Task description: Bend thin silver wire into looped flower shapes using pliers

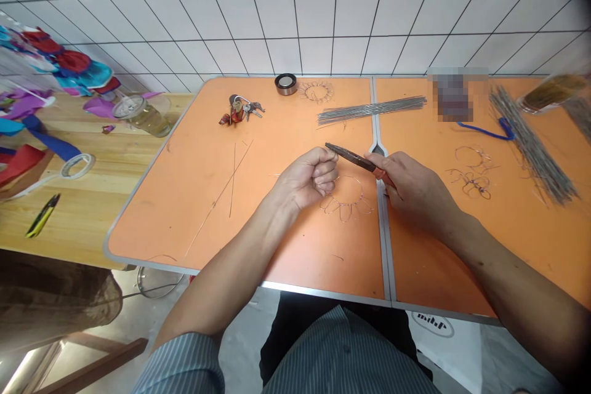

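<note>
My right hand (413, 191) is wrapped round the red-orange handles of a pair of pliers (353, 157), whose dark jaws point left. The plier tips reach the pinched thumb and forefinger of my left hand (318, 175). Those fingers are closed on a thin wire, mostly hidden by the hand. Just below and right of this fist shows a copper-coloured wire ring with petal-like loops (345, 209). Whether it joins the wire in my fingers, I cannot tell. Two loose straight wires (232, 181) lie crossed on the orange table (152, 197), left of my hands.
Along the back are keys (252, 108), a tape roll (286, 84), another wire ring (316, 92) and a bundle of grey wires (369, 109). More wires (535, 148) and bent wire shapes (473, 181) lie right. A wooden table (101, 221) holds a yellow cutter (42, 217) and glass jar (143, 114).
</note>
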### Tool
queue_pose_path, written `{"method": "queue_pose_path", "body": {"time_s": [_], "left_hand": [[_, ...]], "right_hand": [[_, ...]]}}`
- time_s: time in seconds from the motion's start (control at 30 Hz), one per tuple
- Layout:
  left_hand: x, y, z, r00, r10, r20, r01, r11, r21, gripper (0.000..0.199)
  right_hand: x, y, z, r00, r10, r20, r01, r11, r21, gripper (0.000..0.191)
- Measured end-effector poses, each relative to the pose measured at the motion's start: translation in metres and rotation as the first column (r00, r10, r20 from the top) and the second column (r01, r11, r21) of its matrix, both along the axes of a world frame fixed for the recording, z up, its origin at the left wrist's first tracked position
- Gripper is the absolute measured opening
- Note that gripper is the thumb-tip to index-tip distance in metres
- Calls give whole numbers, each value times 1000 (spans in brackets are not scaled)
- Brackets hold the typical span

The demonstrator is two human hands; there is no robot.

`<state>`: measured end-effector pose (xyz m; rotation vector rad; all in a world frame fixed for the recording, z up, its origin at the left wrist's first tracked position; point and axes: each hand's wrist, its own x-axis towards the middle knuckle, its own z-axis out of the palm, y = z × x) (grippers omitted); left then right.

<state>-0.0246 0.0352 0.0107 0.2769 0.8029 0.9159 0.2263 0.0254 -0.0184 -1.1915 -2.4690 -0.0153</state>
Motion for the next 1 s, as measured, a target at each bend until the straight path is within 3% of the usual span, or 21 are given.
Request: {"method": "queue_pose_path", "body": {"time_s": [0.83, 1.0], "left_hand": [[0, -1, 1, 1000, -13, -10, 13, 999, 35, 38], [1, -3, 3, 996, 9, -92, 4, 990, 141, 27]], "right_hand": [[2, -2, 0, 1000, 0, -24, -1, 999, -39, 40], [-2, -2, -2, 998, -47, -48, 45, 997, -61, 44]]}}
